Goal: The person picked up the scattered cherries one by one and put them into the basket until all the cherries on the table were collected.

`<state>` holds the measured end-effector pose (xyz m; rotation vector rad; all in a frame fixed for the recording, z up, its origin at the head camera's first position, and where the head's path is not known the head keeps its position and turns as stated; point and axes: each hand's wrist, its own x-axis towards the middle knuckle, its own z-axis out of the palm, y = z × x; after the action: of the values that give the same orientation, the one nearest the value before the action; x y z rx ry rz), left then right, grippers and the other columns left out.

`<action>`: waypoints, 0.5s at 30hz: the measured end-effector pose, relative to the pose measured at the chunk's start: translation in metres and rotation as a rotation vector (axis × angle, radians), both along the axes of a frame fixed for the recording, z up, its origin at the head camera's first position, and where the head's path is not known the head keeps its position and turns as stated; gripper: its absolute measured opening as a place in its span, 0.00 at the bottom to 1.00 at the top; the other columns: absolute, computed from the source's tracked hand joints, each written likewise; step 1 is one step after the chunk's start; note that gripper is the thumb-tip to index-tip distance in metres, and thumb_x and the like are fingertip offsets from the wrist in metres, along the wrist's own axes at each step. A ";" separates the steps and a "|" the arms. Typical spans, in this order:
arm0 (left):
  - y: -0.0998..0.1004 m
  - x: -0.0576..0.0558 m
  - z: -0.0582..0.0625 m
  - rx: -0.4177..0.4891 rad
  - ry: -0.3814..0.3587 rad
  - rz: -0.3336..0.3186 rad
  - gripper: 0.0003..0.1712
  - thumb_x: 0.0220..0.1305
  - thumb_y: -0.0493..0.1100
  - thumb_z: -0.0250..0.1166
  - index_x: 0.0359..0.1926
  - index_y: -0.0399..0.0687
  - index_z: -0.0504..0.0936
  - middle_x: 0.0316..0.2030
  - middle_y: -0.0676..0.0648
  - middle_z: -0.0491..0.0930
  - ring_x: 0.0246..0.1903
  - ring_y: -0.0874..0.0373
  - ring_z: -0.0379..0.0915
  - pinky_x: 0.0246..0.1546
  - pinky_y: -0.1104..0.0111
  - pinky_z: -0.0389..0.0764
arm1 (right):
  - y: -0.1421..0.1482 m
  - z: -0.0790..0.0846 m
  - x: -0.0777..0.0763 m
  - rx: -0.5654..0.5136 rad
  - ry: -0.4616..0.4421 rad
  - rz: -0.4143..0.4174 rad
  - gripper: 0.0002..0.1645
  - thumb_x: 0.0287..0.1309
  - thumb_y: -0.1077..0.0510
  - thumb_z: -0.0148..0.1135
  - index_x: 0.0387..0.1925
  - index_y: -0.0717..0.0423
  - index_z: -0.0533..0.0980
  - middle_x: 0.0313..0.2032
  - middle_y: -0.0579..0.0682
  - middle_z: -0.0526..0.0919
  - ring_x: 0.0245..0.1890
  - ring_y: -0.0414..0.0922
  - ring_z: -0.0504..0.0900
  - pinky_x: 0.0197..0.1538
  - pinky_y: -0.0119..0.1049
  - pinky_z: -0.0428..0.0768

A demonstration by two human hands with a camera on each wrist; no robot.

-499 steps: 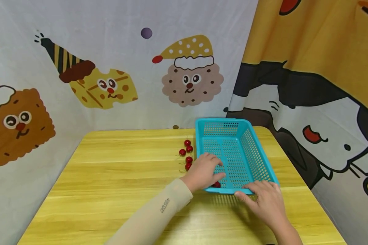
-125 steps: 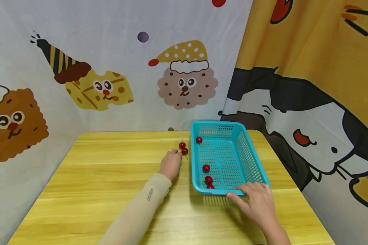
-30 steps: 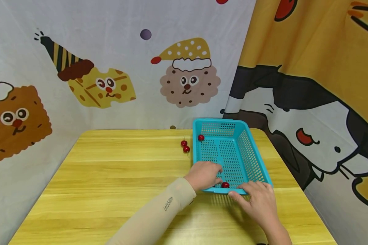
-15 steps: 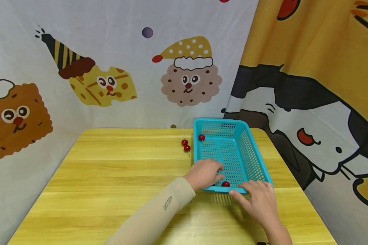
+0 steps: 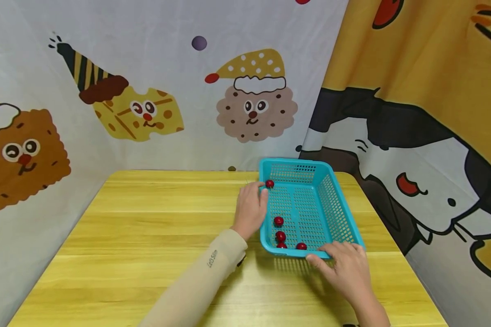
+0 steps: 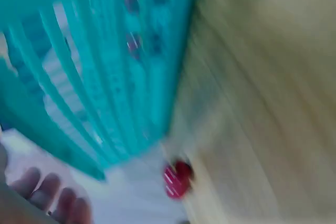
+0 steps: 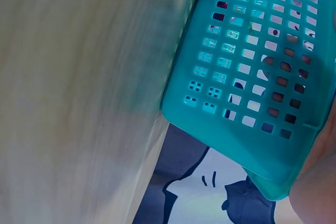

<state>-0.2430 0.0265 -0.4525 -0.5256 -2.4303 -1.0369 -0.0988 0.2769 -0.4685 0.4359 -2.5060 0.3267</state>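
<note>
A turquoise plastic basket (image 5: pixel 343 200) stands on the table, tipped slightly, with several red cherries (image 5: pixel 278 221) in it, mostly towards its near left corner. One cherry (image 5: pixel 269 183) lies by the basket's far left side. My left hand (image 5: pixel 250 209) is over the basket's left rim, fingers loose, holding nothing. In the blurred left wrist view its fingers (image 6: pixel 47 198) are apart from the red cherries (image 6: pixel 176 179) on the table beside the basket; the hand hides these in the head view. My right hand (image 5: pixel 348 268) grips the basket's near right rim, thumb outside.
The yellow wood-grain table (image 5: pixel 147 227) extends left and in front of the basket. Behind it hangs a white cloth (image 5: pixel 155 45) with cartoon prints, and a yellow patterned curtain (image 5: pixel 425 54) hangs at the right.
My left hand has come out of the basket's near left corner and moved away from me to the left rim, uncovering cherries there. The right hand stays on the rim.
</note>
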 end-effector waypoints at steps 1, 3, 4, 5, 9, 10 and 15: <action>-0.005 -0.006 -0.003 -0.022 -0.019 0.027 0.19 0.76 0.44 0.51 0.59 0.38 0.74 0.56 0.43 0.75 0.55 0.49 0.66 0.57 0.54 0.71 | 0.000 0.000 0.000 0.000 -0.004 -0.001 0.21 0.47 0.33 0.70 0.31 0.44 0.84 0.27 0.41 0.83 0.28 0.45 0.74 0.40 0.50 0.66; -0.014 -0.015 -0.010 -0.125 -0.063 0.066 0.18 0.74 0.40 0.53 0.60 0.39 0.75 0.57 0.43 0.76 0.55 0.48 0.67 0.56 0.55 0.72 | 0.000 0.000 0.001 0.000 -0.009 -0.003 0.21 0.47 0.33 0.70 0.31 0.45 0.84 0.27 0.41 0.83 0.28 0.45 0.75 0.40 0.50 0.67; -0.018 -0.019 -0.014 -0.194 -0.079 0.077 0.19 0.73 0.39 0.54 0.61 0.40 0.75 0.58 0.44 0.76 0.55 0.48 0.67 0.55 0.55 0.73 | 0.000 0.000 0.001 0.001 -0.011 -0.004 0.21 0.48 0.33 0.70 0.31 0.45 0.84 0.27 0.41 0.83 0.28 0.45 0.75 0.40 0.50 0.67; -0.021 -0.021 -0.017 -0.267 -0.099 0.080 0.20 0.73 0.39 0.55 0.62 0.41 0.75 0.59 0.44 0.75 0.55 0.47 0.67 0.54 0.55 0.74 | 0.000 0.000 0.001 0.001 -0.012 -0.005 0.21 0.48 0.33 0.70 0.31 0.44 0.84 0.27 0.40 0.83 0.28 0.44 0.75 0.40 0.50 0.66; -0.028 -0.030 -0.028 -0.466 -0.119 0.063 0.24 0.73 0.42 0.56 0.67 0.44 0.71 0.66 0.46 0.69 0.55 0.45 0.64 0.53 0.54 0.74 | 0.000 -0.001 0.001 0.005 -0.009 -0.003 0.22 0.48 0.33 0.70 0.31 0.44 0.84 0.27 0.40 0.83 0.29 0.45 0.75 0.40 0.50 0.67; -0.028 -0.032 -0.030 -0.499 -0.119 0.058 0.25 0.73 0.43 0.56 0.69 0.44 0.70 0.67 0.46 0.67 0.56 0.45 0.64 0.53 0.54 0.74 | 0.000 0.000 0.000 0.005 -0.007 -0.001 0.21 0.47 0.33 0.70 0.31 0.44 0.84 0.27 0.41 0.83 0.29 0.45 0.75 0.40 0.49 0.67; -0.024 -0.036 -0.037 -0.626 -0.134 0.026 0.28 0.73 0.41 0.51 0.72 0.45 0.65 0.71 0.48 0.61 0.59 0.44 0.61 0.56 0.51 0.72 | 0.000 0.000 -0.001 0.006 -0.009 0.004 0.21 0.48 0.33 0.70 0.31 0.44 0.84 0.28 0.41 0.84 0.29 0.45 0.75 0.40 0.49 0.67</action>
<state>-0.2792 0.0022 -0.4898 -0.6293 -2.8614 -0.2817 -0.0996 0.2767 -0.4687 0.4422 -2.5157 0.3232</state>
